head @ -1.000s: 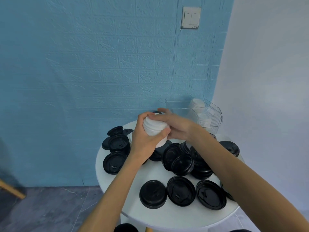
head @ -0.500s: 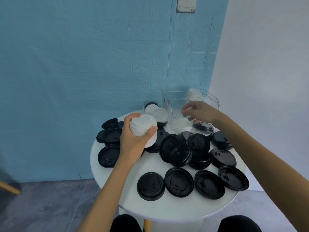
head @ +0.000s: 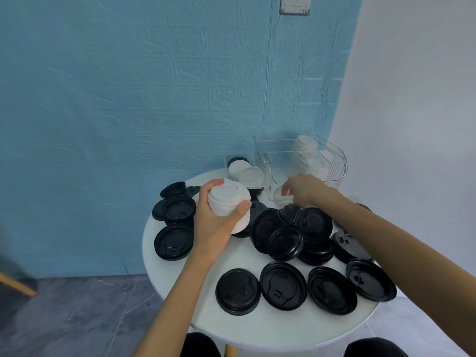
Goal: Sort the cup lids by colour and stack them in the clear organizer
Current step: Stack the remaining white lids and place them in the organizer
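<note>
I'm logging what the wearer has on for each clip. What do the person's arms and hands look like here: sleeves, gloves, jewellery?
Both forearms are bare as far as the frame shows, with no sleeve in view. The left hand and the right hand wear no gloves. No watch, bracelet or ring is visible on either.

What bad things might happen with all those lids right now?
The left hand grips a tall stack of white lids lifted off the table; it might slip or topple. The right hand reaches for a white lid beside the piled black lids, which its arm could knock.
</note>
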Tool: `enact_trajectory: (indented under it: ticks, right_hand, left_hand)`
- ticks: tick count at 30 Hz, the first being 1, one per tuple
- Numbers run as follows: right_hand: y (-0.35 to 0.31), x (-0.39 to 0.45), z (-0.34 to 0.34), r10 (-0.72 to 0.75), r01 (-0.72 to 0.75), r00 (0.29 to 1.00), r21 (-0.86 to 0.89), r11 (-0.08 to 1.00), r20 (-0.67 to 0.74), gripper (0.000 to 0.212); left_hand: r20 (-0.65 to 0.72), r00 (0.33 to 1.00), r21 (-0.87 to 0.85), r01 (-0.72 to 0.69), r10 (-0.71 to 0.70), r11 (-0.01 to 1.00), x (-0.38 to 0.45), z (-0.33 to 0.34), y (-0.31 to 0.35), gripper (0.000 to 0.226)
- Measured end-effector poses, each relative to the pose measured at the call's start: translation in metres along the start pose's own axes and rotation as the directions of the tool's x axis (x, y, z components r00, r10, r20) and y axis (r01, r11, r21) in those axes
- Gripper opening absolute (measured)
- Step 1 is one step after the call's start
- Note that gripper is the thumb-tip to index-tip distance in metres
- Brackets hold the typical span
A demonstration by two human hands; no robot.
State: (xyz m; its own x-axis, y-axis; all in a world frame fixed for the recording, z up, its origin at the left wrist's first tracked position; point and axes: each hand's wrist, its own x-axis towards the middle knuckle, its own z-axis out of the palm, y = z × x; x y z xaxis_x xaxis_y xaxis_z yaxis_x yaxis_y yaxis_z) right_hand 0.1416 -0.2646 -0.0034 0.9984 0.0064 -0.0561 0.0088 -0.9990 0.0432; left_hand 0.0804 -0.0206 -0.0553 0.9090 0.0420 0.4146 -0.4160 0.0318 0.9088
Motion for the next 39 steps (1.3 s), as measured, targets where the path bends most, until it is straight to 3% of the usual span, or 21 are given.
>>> enact_trajectory:
  ticks: [4,8,11,13,17,19,21,24,26,30,39]
  right_hand:
    - [0.001,0.001,0.002,0.031,-0.031,0.998,0.014,0.999,-0.049,0.049]
    - [0.003,-0.008,-0.012,0.020,0.000,0.993,0.169,0.986,-0.115,0.046]
    - [-0.001,-0.023,-0.036,-0.035,0.120,0.974,0.379,0.917,-0.224,0.046]
    - [-0.010,-0.035,-0.052,-0.053,0.222,0.958,0.608,0.763,-0.282,0.039]
    - [-0.031,-0.056,-0.072,-0.132,0.245,0.967,0.941,0.233,-0.219,0.034]
    - [-0.041,-0.061,-0.072,-0.197,0.178,0.969,0.975,0.136,-0.149,0.033]
    - [-0.051,-0.062,-0.068,-0.220,0.110,0.973,0.980,0.167,-0.072,0.031]
    - [-0.064,-0.060,-0.058,-0.165,0.066,0.986,0.942,0.330,-0.011,0.028]
    - [-0.070,-0.058,-0.053,-0.185,0.065,0.983,0.924,0.377,0.007,0.027]
    - [-0.071,-0.057,-0.047,-0.245,0.042,0.969,0.948,0.315,0.038,0.027]
    - [-0.065,-0.037,-0.036,-0.267,0.072,0.964,0.952,0.299,0.011,0.031]
  left_hand:
    - [0.018,1.000,0.006,0.001,-0.001,1.000,0.000,0.003,-0.002,0.074]
    - [0.018,1.000,0.012,0.002,-0.002,1.000,0.001,0.005,-0.004,0.077]
    - [0.015,1.000,0.028,0.008,-0.008,1.000,0.002,0.007,-0.005,0.077]
    - [0.019,1.000,0.031,0.010,-0.011,0.999,0.002,0.008,-0.005,0.077]
    - [0.037,0.999,0.068,-0.009,0.006,0.998,0.001,0.012,-0.004,0.079]
    - [0.035,0.999,0.069,-0.018,0.016,0.997,0.000,0.013,-0.003,0.083]
    - [0.034,0.999,0.071,-0.025,0.022,0.997,0.000,0.014,0.000,0.089]
    - [0.035,0.999,0.073,-0.038,0.035,0.997,-0.002,0.015,0.008,0.102]
    - [0.040,0.997,0.073,-0.064,0.062,0.995,-0.002,0.014,0.010,0.104]
    - [0.048,0.996,0.103,-0.077,0.072,0.992,-0.001,0.012,0.013,0.087]
    - [-0.011,0.999,0.116,-0.051,0.053,0.992,0.004,0.011,0.008,0.059]
